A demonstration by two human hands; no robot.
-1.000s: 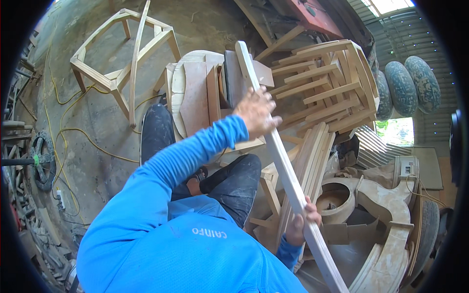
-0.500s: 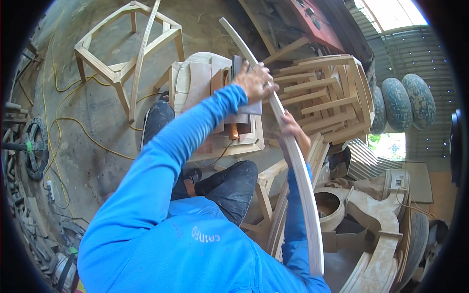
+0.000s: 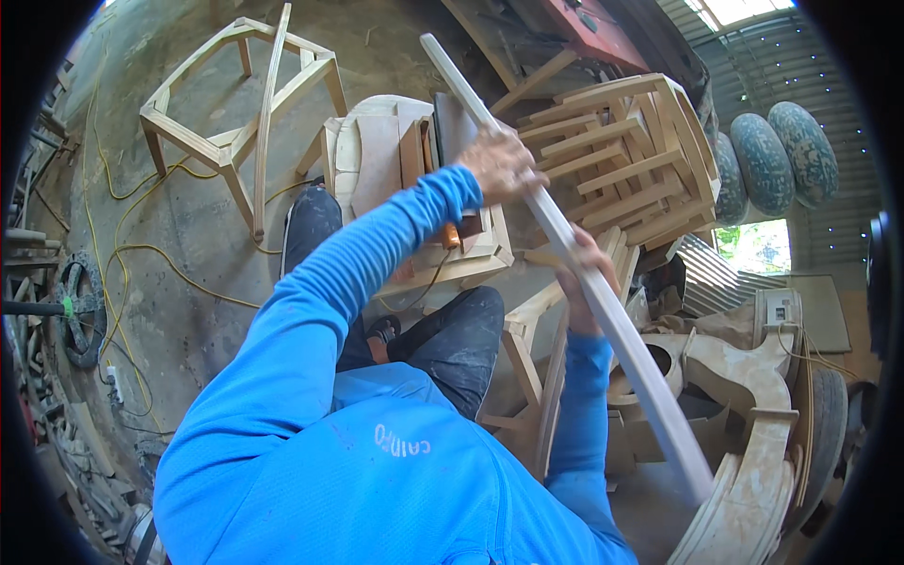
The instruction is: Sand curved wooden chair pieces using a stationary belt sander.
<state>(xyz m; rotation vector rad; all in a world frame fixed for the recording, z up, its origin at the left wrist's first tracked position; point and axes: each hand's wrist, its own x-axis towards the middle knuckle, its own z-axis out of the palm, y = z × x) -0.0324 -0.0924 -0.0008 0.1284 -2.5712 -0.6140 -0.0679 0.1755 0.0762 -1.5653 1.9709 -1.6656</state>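
Note:
A long, pale wooden strip (image 3: 633, 350) slants from the top middle down to the lower right, held in both hands. My left hand (image 3: 501, 168) is closed over its upper part, beside a workbench-like wooden stand. Lower along the strip, my right hand (image 3: 590, 273) grips it, fingers partly hidden behind the wood. Under the left hand, on the stand, sits a tool with a flat grey plate (image 3: 454, 127) and an orange-brown handle (image 3: 451, 236); a cord runs from it. The left hand and forearm partly hide this tool. Whether the strip touches the plate I cannot tell.
A wooden frame with legs (image 3: 188, 137) stands at the far left, a loose strip leaning across it. Yellow cord (image 3: 179, 266) lies on the floor. Stacked wooden frames (image 3: 626, 160) are at the right, with curved wooden pieces (image 3: 753, 377) nearer. Three rounded mottled objects (image 3: 761, 165) stand beyond.
The strip's near end has swung to the right, and the strip has turned so it looks straighter. My left hand has closed more around it; my right hand has shifted slightly right and down.

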